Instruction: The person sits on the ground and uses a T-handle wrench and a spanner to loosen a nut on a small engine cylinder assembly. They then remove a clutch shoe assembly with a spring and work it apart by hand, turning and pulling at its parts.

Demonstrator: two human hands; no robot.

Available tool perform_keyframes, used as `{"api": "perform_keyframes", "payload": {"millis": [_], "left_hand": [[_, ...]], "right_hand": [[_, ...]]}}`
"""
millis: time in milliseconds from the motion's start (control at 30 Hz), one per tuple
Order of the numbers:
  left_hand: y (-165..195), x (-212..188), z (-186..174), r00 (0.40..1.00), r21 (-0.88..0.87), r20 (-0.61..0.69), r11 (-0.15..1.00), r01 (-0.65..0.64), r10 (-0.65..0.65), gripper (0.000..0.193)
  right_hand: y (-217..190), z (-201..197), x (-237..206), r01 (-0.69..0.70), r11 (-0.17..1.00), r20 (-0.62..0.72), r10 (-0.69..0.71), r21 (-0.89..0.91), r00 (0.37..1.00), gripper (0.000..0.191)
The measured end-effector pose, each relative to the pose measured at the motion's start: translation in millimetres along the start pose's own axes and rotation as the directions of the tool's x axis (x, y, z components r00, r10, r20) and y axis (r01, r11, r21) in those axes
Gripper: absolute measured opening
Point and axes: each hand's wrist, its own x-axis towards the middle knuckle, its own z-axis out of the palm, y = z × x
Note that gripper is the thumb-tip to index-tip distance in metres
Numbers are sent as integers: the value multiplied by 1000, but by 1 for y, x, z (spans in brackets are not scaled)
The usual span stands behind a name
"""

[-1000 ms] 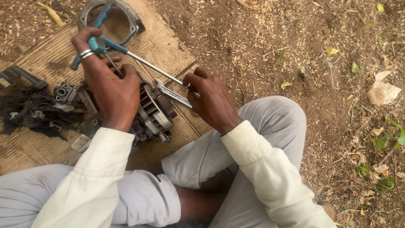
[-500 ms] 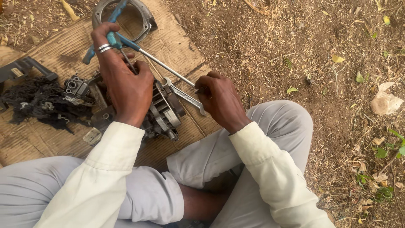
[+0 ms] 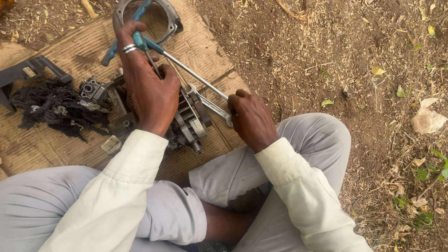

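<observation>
My left hand, with a ring on one finger, is closed around the blue handle of a T-shaped wrench whose shaft goes down into a greasy finned engine part on the cardboard. A long steel arm of the wrench runs toward my right hand. That hand rests at the cardboard's edge, fingers curled over the end of a flat metal spanner lying beside the engine part.
A worn cardboard sheet lies on bare dirt. On it sit a round metal ring housing, a small carburettor, a black rag pile and a black plastic bracket. My crossed legs fill the foreground.
The view has shifted slightly, so things sit lower and to the right. My left hand keeps its grip on the wrench; my right hand has slid a little along the spanner.
</observation>
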Motion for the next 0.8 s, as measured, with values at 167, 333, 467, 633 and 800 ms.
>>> {"api": "perform_keyframes", "payload": {"millis": [167, 333, 467, 633, 800], "left_hand": [[0, 1, 1, 1000, -18, -1, 999, 27, -27, 69], [-1, 1, 2, 1000, 3, -12, 1000, 20, -20, 69], [0, 2, 2, 999, 52, -28, 998, -26, 28, 72], [1, 1, 2, 997, -19, 4, 997, 81, -81, 67], [1, 3, 2, 1000, 7, -8, 1000, 27, -27, 68]], "right_hand": [[0, 5, -5, -25, 998, 54, 28, -59, 998, 6], [4, 4, -5, -12, 1000, 54, 14, -22, 998, 8], [6, 4, -6, 2, 1000, 62, -3, 16, 998, 15], [6, 0, -6, 46, 990, -13, -45, 132, 999, 19], [-7, 0, 14, 189, 789, -184, -97, 584, 978, 18]]}}
